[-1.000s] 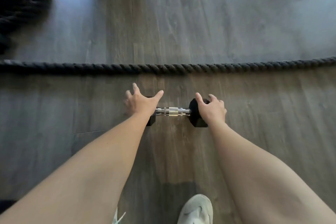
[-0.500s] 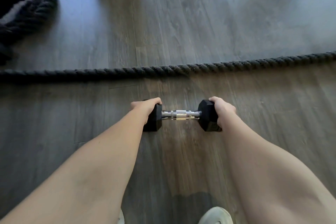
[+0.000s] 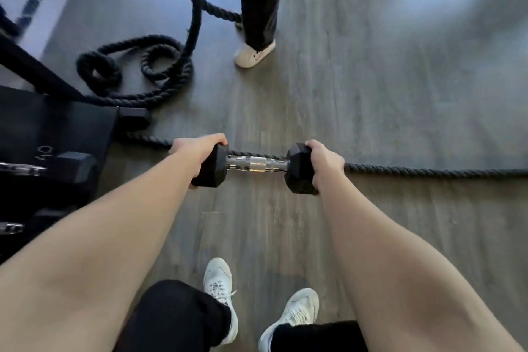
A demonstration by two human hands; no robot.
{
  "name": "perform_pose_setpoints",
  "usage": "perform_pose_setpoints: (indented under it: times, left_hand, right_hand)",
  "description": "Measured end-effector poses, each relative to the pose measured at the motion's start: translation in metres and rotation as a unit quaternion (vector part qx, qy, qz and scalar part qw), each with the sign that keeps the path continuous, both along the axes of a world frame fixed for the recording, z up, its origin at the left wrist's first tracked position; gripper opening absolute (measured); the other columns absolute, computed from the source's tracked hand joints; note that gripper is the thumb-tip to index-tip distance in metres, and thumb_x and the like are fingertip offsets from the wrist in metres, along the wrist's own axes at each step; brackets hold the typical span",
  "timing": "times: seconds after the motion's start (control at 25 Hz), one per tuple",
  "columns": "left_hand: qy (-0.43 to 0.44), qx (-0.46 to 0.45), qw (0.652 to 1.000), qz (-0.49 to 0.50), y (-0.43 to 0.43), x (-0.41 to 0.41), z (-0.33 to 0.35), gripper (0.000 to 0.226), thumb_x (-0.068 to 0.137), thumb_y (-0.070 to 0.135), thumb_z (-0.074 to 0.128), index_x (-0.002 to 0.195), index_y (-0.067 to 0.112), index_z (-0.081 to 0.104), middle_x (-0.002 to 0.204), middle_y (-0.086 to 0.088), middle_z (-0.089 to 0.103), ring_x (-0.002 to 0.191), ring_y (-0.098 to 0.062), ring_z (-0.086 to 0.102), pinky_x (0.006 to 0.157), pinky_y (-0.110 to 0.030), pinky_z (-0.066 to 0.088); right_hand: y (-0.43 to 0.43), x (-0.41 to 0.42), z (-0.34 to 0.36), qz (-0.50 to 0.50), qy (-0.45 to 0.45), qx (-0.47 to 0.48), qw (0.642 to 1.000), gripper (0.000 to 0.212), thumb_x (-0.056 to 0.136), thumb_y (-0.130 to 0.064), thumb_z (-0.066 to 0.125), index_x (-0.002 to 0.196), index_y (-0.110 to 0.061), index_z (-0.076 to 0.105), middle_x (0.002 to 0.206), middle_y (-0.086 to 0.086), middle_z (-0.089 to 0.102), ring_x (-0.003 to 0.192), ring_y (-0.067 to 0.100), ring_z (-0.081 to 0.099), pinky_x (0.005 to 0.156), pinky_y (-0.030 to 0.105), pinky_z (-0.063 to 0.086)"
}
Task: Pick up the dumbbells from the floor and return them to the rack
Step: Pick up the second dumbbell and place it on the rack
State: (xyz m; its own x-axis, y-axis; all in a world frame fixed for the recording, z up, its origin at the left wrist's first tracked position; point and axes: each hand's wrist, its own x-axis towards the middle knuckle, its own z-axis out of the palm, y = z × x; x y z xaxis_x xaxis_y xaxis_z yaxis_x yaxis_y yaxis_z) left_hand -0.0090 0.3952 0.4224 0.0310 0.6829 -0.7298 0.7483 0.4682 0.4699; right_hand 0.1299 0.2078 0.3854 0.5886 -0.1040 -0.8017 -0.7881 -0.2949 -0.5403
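Note:
A black hex dumbbell (image 3: 255, 164) with a chrome handle hangs level above the grey floor, held by both ends. My left hand (image 3: 197, 148) wraps the left head and my right hand (image 3: 325, 163) wraps the right head. The black dumbbell rack (image 3: 54, 128) stands at the left edge. On it lies another hex dumbbell (image 3: 75, 166) with its handle running off frame. The held dumbbell is to the right of the rack, apart from it.
A thick black battle rope (image 3: 428, 171) crosses the floor under the dumbbell, and more of it lies coiled (image 3: 137, 66) beside the rack. Another person's leg and white shoe (image 3: 254, 54) stand behind. My own white shoes (image 3: 220, 288) are below.
Both hands closed on the dumbbell's heads and lifted it off the floor. The view rose and swung left, so the rack and coiled rope came into sight.

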Motion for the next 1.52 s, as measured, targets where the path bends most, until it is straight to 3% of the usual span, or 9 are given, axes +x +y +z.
perform_pose_setpoints:
  times: [0.12,0.28,0.4,0.52,0.64,0.76,1.08,1.32,1.52]
  left_hand:
    - [-0.022,0.042,0.998,0.046,0.044,-0.036,0.144,0.101,0.025,0.047,0.082,0.114,0.008,0.058,0.111,-0.009,0.062,0.089,-0.032,0.062,0.061,-0.044,0.054]
    - [-0.08,0.122,0.984,0.102,0.106,-0.11,0.315,0.102,0.047,0.046,0.088,0.13,0.003,0.049,0.122,-0.011,0.054,0.084,-0.025,0.053,0.058,-0.035,0.046]
    - [-0.105,0.169,0.972,0.122,0.151,-0.168,0.396,0.104,0.05,0.043,0.089,0.134,0.003,0.043,0.124,-0.012,0.05,0.087,-0.029,0.052,0.068,-0.041,0.05]
    - [-0.11,0.219,0.957,0.154,0.205,-0.242,0.444,0.107,0.051,0.041,0.089,0.138,0.004,0.04,0.123,-0.01,0.048,0.099,-0.029,0.052,0.081,-0.042,0.052]
    - [-0.09,0.243,0.952,0.162,0.269,-0.324,0.455,0.105,0.044,0.043,0.086,0.133,0.008,0.043,0.119,-0.011,0.052,0.1,-0.03,0.053,0.079,-0.041,0.052]
    - [-0.045,0.23,0.958,0.164,0.323,-0.396,0.441,0.091,0.043,0.043,0.083,0.12,0.009,0.05,0.111,-0.009,0.054,0.091,-0.028,0.058,0.062,-0.032,0.049]
    - [0.05,0.176,0.963,0.196,0.415,-0.528,0.366,0.083,0.043,0.048,0.084,0.111,0.009,0.057,0.102,-0.009,0.06,0.081,-0.026,0.06,0.051,-0.029,0.045]
    - [0.085,0.124,0.974,0.168,0.471,-0.559,0.265,0.077,0.059,0.043,0.086,0.123,0.01,0.057,0.11,-0.008,0.056,0.089,-0.028,0.05,0.051,-0.031,0.038]
    - [0.132,0.102,0.979,0.114,0.501,-0.547,0.229,0.082,0.056,0.049,0.086,0.122,0.009,0.059,0.116,-0.011,0.057,0.09,-0.028,0.055,0.051,-0.029,0.041]
  right_hand:
    - [0.057,-0.017,0.147,0.04,-0.035,0.031,0.998,0.053,0.064,-0.043,0.077,0.105,-0.012,0.066,0.107,0.01,0.067,0.088,0.03,0.064,0.07,0.034,0.054]
    - [0.143,-0.068,0.308,0.107,-0.067,0.089,0.988,0.061,0.062,-0.045,0.078,0.109,-0.01,0.065,0.104,0.007,0.065,0.086,0.027,0.063,0.071,0.033,0.051]
    - [0.209,-0.116,0.372,0.141,-0.095,0.132,0.977,0.066,0.059,-0.047,0.077,0.111,-0.009,0.064,0.105,0.006,0.065,0.088,0.027,0.064,0.084,0.04,0.056]
    - [0.279,-0.183,0.41,0.161,-0.1,0.17,0.967,0.069,0.057,-0.048,0.077,0.112,-0.008,0.063,0.106,0.007,0.065,0.089,0.029,0.064,0.081,0.042,0.058]
    - [0.351,-0.264,0.412,0.191,-0.069,0.222,0.954,0.08,0.054,-0.045,0.089,0.117,-0.006,0.057,0.105,0.008,0.065,0.081,0.026,0.065,0.068,0.034,0.056]
    - [0.409,-0.341,0.39,0.199,-0.032,0.215,0.956,0.095,0.037,-0.044,0.093,0.12,-0.009,0.06,0.106,0.008,0.068,0.085,0.03,0.068,0.077,0.044,0.059]
    - [0.502,-0.484,0.299,0.222,0.068,0.121,0.965,0.062,0.042,-0.047,0.091,0.085,-0.016,0.059,0.106,0.005,0.065,0.092,0.03,0.066,0.084,0.046,0.058]
    - [0.541,-0.519,0.226,0.209,0.082,0.077,0.971,0.1,0.032,-0.051,0.088,0.122,-0.017,0.063,0.121,0.006,0.063,0.096,0.031,0.066,0.086,0.048,0.057]
    - [0.561,-0.513,0.17,0.197,0.09,0.033,0.976,0.101,0.027,-0.057,0.083,0.118,-0.018,0.064,0.118,0.004,0.065,0.098,0.031,0.066,0.086,0.047,0.058]
